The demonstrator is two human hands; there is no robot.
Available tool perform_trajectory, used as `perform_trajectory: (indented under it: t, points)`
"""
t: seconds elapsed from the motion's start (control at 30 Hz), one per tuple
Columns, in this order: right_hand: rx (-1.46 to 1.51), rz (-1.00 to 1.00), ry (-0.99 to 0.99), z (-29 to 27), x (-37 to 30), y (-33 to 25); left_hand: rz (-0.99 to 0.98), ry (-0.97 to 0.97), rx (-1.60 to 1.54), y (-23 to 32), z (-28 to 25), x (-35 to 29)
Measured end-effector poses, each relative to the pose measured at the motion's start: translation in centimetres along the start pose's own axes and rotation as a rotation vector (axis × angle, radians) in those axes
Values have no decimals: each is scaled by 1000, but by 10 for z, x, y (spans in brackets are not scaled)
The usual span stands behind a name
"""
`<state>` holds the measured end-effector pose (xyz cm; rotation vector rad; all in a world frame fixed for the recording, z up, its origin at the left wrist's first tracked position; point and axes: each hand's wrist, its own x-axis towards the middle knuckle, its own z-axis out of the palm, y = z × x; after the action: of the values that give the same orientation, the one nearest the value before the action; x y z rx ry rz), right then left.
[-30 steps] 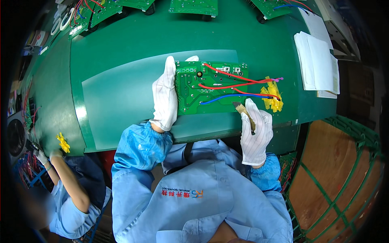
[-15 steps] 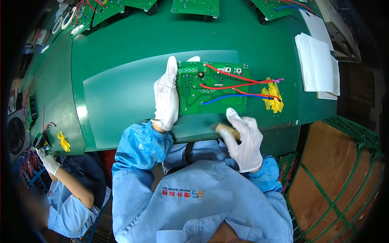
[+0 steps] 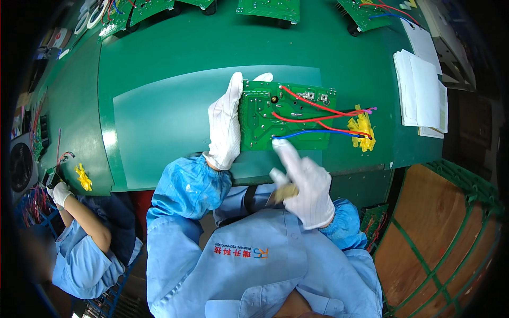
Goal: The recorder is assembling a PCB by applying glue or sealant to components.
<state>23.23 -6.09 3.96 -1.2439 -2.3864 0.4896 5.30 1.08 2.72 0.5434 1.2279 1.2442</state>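
My left hand [image 3: 225, 124], in a white glove, grips the left edge of a green circuit board [image 3: 257, 124]. Thumb and fingers clasp that edge, and the solder side faces me. Three red wires [image 3: 310, 107] and a blue wire [image 3: 313, 133] run rightward from it. My gloved right hand [image 3: 307, 185] is below the board's lower edge, forefinger stretched toward the blue wire's soldered end; I cannot tell whether it touches. Its other fingers hold a short tan tool [image 3: 284, 194], perhaps a brush, blurred by motion.
Yellow tape strips [image 3: 361, 130] lie by the wire ends. White papers [image 3: 419, 93] rest at the right. More circuit boards [image 3: 269, 9] line the far edge. A co-worker's gloved hand [image 3: 60, 194] handles parts at the far left. A green rack [image 3: 445, 233] stands at the lower right.
My right hand has moved left, its forefinger now extended to the board's lower edge, and the tan tool has swung down toward my body. Board and left hand appear slightly further right in view.
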Motion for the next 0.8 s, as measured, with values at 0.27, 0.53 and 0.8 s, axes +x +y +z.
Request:
perform_trajectory:
  t: [0.27,0.53,0.8]
  points:
    - [460,-17,-154,0,-11,0,71,-18,1,-1,-4,0]
    - [527,144,28,-6,-15,26,38,-6,19,0,-4,-1]
    - [464,423,74,-23,-13,28,32,-8,-17,1,-3,-1]
